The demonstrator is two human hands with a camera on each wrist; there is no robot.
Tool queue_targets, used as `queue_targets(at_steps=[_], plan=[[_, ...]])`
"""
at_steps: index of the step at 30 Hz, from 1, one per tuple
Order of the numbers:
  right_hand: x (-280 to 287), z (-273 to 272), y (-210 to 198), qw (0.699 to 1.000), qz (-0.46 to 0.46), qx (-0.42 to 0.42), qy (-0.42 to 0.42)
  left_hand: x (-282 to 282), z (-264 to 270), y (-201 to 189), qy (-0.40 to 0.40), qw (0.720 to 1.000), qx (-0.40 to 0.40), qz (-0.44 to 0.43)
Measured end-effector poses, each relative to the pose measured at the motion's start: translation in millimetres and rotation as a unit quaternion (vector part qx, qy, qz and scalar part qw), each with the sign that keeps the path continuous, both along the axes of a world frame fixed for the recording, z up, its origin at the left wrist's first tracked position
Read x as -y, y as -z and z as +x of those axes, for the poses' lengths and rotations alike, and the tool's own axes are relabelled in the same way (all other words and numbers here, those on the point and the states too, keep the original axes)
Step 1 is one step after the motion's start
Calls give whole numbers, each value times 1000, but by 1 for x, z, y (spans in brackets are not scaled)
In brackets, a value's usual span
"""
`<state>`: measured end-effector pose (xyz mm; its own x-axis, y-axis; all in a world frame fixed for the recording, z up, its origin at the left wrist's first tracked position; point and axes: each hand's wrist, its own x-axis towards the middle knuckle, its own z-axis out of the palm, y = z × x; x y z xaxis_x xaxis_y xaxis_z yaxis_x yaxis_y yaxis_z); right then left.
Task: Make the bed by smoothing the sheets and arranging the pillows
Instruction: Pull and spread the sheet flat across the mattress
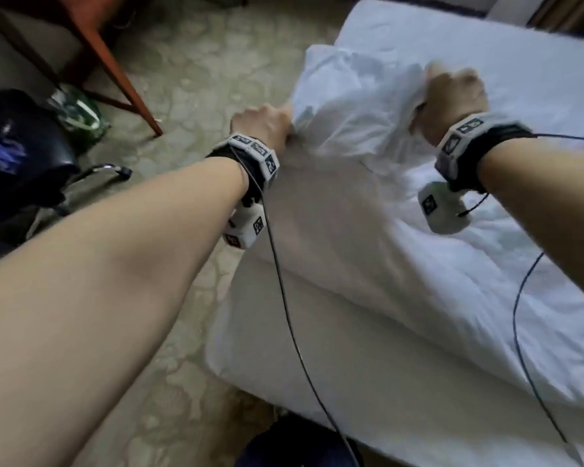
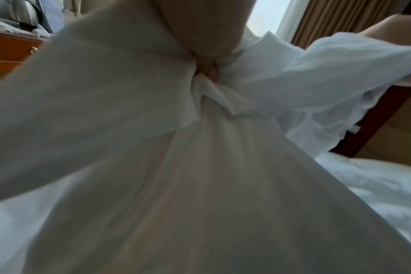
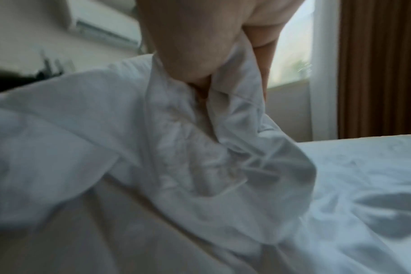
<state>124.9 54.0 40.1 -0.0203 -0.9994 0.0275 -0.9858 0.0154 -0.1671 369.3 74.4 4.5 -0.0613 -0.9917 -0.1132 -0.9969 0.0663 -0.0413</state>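
Observation:
A white duvet (image 1: 344,210) lies bunched on the bed (image 1: 486,45), whose white sheet is bare at the far end. My left hand (image 1: 267,124) grips a fistful of the duvet's edge at the bed's left side. In the left wrist view the cloth (image 2: 200,148) gathers tightly into my left hand (image 2: 207,64) and fans out below. My right hand (image 1: 452,96) grips another bunch of the same edge further right, lifted a little off the bed. The right wrist view shows crumpled duvet cloth (image 3: 211,148) hanging from my right hand (image 3: 200,74). No pillow is visible.
Patterned carpet (image 1: 189,62) runs along the bed's left side. A wooden furniture leg (image 1: 115,69) stands at the upper left, and a dark chair (image 1: 24,156) with a metal frame sits at the left. Brown curtains (image 3: 378,70) and a window lie beyond the bed.

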Motion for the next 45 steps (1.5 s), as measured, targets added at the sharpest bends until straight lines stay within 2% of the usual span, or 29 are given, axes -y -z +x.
queue_targets(at_steps=[2,4,6,8,10,13,18,21,25,30,35,39,40,42,45], plan=[[32,-4,-26,998,-41,45,16,23,-3,-17,-19,1000,-10,-12],[48,1,-39,998,-13,60,-16,40,6,-26,-35,999,-19,17],[56,9,-44,997,37,17,-64,51,26,-34,-26,997,9,67],[62,18,-43,992,80,-55,-81,62,46,-42,20,991,49,122],[70,30,-36,985,129,-104,-55,75,68,-54,55,982,76,162],[94,59,-22,977,186,-105,5,111,103,-63,87,978,87,167],[119,116,1,972,212,-85,62,189,152,-41,162,970,91,157],[120,151,9,962,244,-72,101,216,172,-32,222,953,94,184],[124,199,-3,946,282,-58,147,241,188,-32,306,924,95,209],[140,216,-22,944,244,-1,222,280,185,-36,398,896,94,171],[126,196,-14,922,256,36,288,298,142,-14,484,844,136,186],[106,166,19,878,298,74,367,319,86,9,509,826,132,204],[105,161,31,864,302,87,393,325,69,15,535,811,137,191],[107,157,64,831,317,121,440,336,37,35,607,755,175,178],[135,165,125,772,309,212,514,352,-10,70,697,649,251,172]])
